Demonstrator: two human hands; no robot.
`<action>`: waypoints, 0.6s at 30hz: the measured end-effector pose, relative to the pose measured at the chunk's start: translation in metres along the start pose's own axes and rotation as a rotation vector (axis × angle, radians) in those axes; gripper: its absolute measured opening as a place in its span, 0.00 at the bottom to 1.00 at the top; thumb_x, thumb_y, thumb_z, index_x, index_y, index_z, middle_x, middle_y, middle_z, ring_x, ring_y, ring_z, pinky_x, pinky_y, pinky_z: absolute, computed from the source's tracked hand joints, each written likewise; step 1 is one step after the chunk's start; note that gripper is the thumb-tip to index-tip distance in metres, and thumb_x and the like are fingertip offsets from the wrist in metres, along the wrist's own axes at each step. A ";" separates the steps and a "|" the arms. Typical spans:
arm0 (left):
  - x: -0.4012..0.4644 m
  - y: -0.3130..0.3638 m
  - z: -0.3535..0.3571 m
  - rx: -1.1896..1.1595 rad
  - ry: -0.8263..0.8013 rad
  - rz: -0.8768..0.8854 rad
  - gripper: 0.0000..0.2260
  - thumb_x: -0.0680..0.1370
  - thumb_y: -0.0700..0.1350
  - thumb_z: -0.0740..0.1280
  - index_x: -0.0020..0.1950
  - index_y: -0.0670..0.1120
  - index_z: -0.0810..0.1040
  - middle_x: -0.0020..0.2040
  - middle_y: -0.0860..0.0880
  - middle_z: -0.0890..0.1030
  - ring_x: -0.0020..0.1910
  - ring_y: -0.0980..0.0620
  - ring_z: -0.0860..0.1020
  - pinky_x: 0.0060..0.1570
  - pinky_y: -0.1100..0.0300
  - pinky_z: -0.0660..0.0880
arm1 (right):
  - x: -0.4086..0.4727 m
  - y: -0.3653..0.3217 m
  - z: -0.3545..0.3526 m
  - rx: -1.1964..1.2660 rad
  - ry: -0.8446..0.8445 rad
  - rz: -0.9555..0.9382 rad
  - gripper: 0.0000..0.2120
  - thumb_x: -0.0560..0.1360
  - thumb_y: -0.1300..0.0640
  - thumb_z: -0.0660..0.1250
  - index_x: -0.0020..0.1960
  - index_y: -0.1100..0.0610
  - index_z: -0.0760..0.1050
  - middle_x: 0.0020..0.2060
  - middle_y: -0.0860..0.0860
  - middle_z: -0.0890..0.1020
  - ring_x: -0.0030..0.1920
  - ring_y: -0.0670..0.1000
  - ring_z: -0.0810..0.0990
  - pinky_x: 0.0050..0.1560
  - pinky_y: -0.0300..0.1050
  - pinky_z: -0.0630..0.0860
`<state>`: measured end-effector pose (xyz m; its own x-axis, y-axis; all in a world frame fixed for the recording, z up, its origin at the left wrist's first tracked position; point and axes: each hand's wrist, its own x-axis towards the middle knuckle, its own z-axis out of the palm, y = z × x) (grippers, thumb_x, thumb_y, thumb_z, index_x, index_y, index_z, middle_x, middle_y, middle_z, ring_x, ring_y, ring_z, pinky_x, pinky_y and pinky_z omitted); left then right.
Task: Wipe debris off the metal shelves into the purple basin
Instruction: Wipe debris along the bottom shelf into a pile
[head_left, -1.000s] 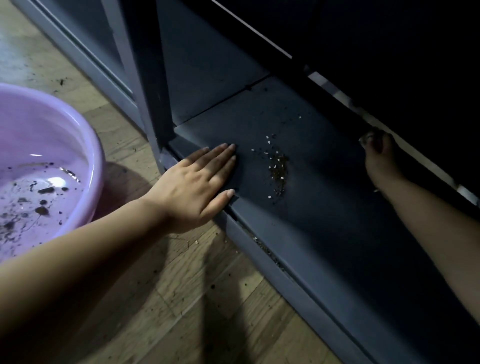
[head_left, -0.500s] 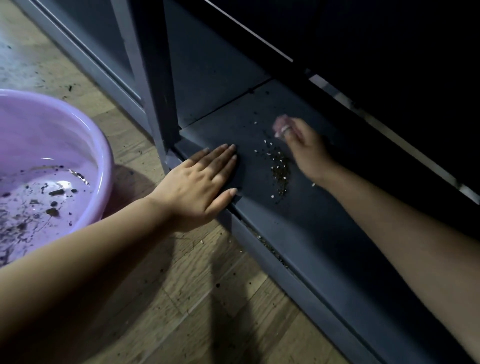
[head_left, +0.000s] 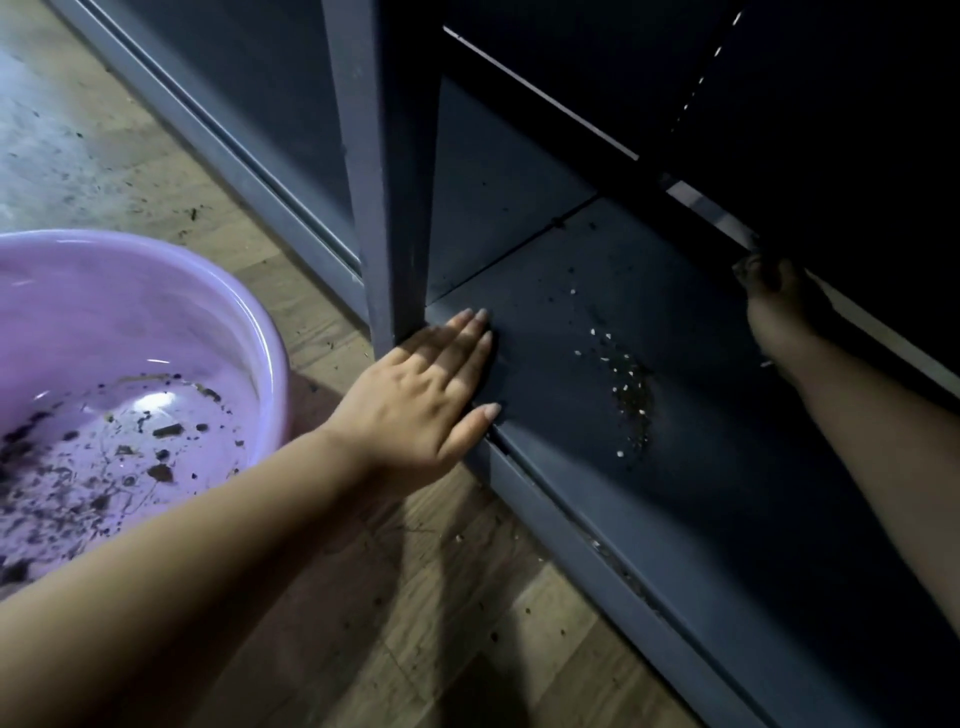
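Metal shelf (head_left: 701, 467): dark, lowest level, just above wooden floor (head_left: 405, 623); carries all loose dirt.
Debris pile (head_left: 631, 395): dark crumbs with pale grains, lying between both hands, nearer to shelf front than to back.
Left hand (head_left: 421, 395): flat on front corner of shelf, fingers straight and together, holding nothing; touching upright post (head_left: 384, 208).
Right hand (head_left: 774, 306): far at back of shelf, in deep shadow; fingers seem curled, perhaps around a cloth, but cannot tell.
Purple basin (head_left: 260, 332): on floor, to left of left hand and behind its wrist, already holding dirt and some water; not under shelf edge.
Risk, spill: pushing pile forward now would probably drop it on floor, because basin stands aside from pile.
Risk, gap: crumbs may fall into seam (head_left: 613, 561) along front lip, where some grains already sit.
Risk, scatter: fast sweep from back could throw light grains past left hand.
Change from half second before: right hand was just beside pile, now withdrawn to back edge; left hand unmoved; pile about same.
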<state>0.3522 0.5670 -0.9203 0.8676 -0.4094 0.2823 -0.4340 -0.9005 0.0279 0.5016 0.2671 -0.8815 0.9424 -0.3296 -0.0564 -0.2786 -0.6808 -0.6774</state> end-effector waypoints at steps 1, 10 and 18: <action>0.000 0.000 0.000 -0.005 0.003 0.000 0.33 0.83 0.56 0.42 0.68 0.32 0.69 0.68 0.33 0.70 0.67 0.38 0.71 0.67 0.50 0.60 | 0.001 -0.008 0.004 -0.014 -0.023 -0.008 0.20 0.83 0.49 0.49 0.71 0.56 0.65 0.68 0.56 0.69 0.65 0.59 0.70 0.53 0.49 0.69; -0.001 0.001 0.003 -0.033 0.007 -0.008 0.31 0.83 0.56 0.43 0.69 0.32 0.68 0.69 0.34 0.70 0.69 0.38 0.69 0.67 0.49 0.60 | 0.016 -0.081 0.061 0.281 -0.232 -0.087 0.16 0.82 0.56 0.55 0.64 0.63 0.71 0.46 0.47 0.78 0.48 0.45 0.76 0.30 0.24 0.66; -0.001 0.000 0.006 -0.036 -0.019 -0.005 0.32 0.83 0.56 0.43 0.70 0.32 0.67 0.69 0.34 0.69 0.70 0.38 0.68 0.67 0.48 0.60 | 0.007 -0.107 0.080 0.501 -0.475 -0.041 0.15 0.82 0.64 0.52 0.39 0.51 0.67 0.43 0.48 0.73 0.39 0.37 0.69 0.42 0.27 0.69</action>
<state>0.3527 0.5670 -0.9260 0.8742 -0.4074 0.2641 -0.4374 -0.8970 0.0640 0.5528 0.3898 -0.8683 0.9610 0.0898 -0.2615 -0.2301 -0.2646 -0.9365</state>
